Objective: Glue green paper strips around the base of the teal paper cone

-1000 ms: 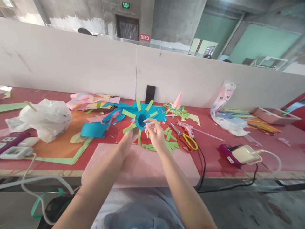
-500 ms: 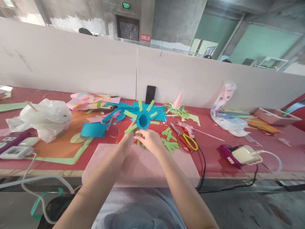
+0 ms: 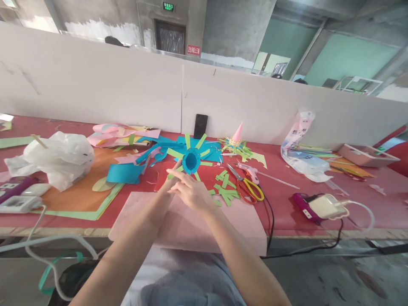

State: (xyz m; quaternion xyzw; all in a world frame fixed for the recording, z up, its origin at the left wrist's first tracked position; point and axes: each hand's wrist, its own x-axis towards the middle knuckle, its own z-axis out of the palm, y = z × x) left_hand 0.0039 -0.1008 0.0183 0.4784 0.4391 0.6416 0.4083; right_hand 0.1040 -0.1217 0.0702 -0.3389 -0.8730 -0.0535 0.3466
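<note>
A blue paper tube (image 3: pixel 191 160) with green paper strips fanning out round its rim faces me with its open end. My left hand (image 3: pixel 174 182) is closed on it from below and behind; the right hand hides most of its fingers. Close in front is my right hand (image 3: pixel 190 192), its fingers stretched to the left by a lower green strip, with nothing visible in them. Loose cut green strips (image 3: pixel 225 192) lie to the right, beside scissors (image 3: pixel 247 185) with red and yellow handles.
A pink glue gun (image 3: pixel 250 172) lies behind the scissors. A pink cone (image 3: pixel 237 132) with a green fringe stands further back, right of an upright phone (image 3: pixel 200 126). A pink board (image 3: pixel 191 225) lies under my forearms. Left are a white plastic bag (image 3: pixel 62 155) and orange paper (image 3: pixel 76 193).
My right hand has moved down and left from the tube's lower rim, and its fingers have stretched out. The tube has hardly moved in my left hand.
</note>
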